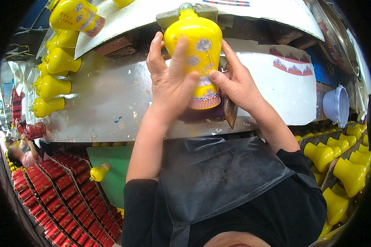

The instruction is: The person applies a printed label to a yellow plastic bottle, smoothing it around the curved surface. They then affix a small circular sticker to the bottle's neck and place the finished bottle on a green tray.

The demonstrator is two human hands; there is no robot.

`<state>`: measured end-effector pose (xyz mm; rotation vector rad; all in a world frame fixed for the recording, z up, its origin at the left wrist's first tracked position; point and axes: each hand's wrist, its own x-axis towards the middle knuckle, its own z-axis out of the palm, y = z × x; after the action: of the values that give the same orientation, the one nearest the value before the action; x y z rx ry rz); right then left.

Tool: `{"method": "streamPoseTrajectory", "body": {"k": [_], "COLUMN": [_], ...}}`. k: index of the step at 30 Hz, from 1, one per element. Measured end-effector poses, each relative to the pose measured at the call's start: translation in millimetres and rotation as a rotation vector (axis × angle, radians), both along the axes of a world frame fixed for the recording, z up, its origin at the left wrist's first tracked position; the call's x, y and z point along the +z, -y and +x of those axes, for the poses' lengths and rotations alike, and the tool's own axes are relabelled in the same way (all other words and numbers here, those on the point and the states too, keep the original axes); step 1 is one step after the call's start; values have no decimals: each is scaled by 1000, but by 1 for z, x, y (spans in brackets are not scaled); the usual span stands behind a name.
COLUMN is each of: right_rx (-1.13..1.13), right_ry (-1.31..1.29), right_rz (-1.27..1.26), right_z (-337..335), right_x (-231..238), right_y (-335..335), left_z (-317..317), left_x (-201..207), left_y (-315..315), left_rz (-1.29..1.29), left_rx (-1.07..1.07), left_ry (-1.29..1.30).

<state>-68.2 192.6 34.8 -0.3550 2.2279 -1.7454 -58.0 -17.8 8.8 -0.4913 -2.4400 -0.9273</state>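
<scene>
A glossy yellow bottle (193,31) with flower pictures and a patterned band near its base lies in front of me, neck pointing away. Its neck end rests by a grey cloth pad (168,18). My right hand (240,82) grips the bottle's right side, thumb pressed on the front near the narrow lower part. Over the left side, my left hand (169,78) has its fingers spread, the forefinger and thumb across the flower picture and blurred. Beneath the bottle shows a dark pointed piece (231,115), partly hidden.
A white sheet with patterned strips (292,94) lies right on the metal table (111,99). Beyond stands a lavender basin (336,106). Yellow bottles (53,86) line the left edge; more yellow bottles (350,177) fill racks at lower right. Red bottles (62,193) and a person (24,154) are at left.
</scene>
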Motion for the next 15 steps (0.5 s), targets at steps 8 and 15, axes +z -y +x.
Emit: {"method": "streamPoseTrajectory", "body": {"k": [8,15], "right_rx": [-26,1], "right_ry": [7,6], "right_rz": [-52,-101], "right_z": [2,0], "right_x": [-3,-2], "right_y": [1,3], "left_z": [-3,-3], "left_x": [-4,-4], "left_y": [-1,0], "left_rz": [59,19], "left_rx": [-12,-5], "left_ry": [-27,-37]}}
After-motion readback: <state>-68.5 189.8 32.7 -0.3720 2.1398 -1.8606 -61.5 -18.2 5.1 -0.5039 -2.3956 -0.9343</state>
